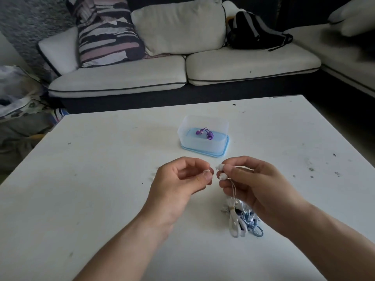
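Right now, from the head view, everything turns on the small gap nearer the person than the clear box, which sits on its blue lid on the white tabletop with purple earphones inside. On the near side of the box, the right hand pinches a pair of white earbuds between thumb and fingers, buds poking out toward the left hand. Their cable hangs straight down from that grip, its long axis running away from the box toward the person, the wound end resting on the tabletop beside a heap of blue earphones.

The left hand hovers just beside the buds, not touching them, fingers curled and thumb meeting forefinger; whether anything tiny sits in that pinch, I cannot tell. It is the free one, so I'd guess it takes the buds or the cable next.

Beyond the box, a pale sofa carries a striped cushion and a black bag.
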A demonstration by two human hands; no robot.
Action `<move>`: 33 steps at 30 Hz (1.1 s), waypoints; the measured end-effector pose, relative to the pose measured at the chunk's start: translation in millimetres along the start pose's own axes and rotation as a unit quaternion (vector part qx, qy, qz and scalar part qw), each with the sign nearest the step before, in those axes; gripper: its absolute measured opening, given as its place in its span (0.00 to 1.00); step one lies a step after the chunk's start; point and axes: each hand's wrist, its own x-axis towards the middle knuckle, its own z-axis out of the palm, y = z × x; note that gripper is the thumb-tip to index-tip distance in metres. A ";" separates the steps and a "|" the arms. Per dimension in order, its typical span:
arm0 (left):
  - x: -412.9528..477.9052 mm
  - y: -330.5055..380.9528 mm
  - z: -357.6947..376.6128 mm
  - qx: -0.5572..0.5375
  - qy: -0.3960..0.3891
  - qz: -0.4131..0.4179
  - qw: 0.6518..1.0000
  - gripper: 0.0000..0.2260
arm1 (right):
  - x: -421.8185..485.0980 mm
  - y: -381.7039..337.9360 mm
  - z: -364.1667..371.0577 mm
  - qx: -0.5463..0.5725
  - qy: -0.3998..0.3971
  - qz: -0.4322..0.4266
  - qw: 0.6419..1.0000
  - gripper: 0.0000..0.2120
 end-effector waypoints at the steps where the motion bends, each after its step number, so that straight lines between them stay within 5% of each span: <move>1: 0.2 0.3 1.0 -0.042 0.007 -0.021 0.999 0.07 | 0.1 1.4 2.9 0.007 -0.002 0.001 1.000 0.12; 9: 7.7 4.7 -5.2 -0.210 0.019 -0.125 0.969 0.10 | 8.1 7.8 17.7 0.019 0.013 0.005 1.000 0.02; 26: 6.1 5.4 -7.4 -0.212 -0.025 -0.136 0.968 0.08 | -0.9 -1.6 20.7 -0.054 -0.025 -0.063 0.996 0.08; 33: 5.0 4.6 -4.3 -0.181 -0.004 -0.097 0.979 0.08 | 1.1 -2.0 16.4 -0.086 -0.010 -0.072 0.994 0.02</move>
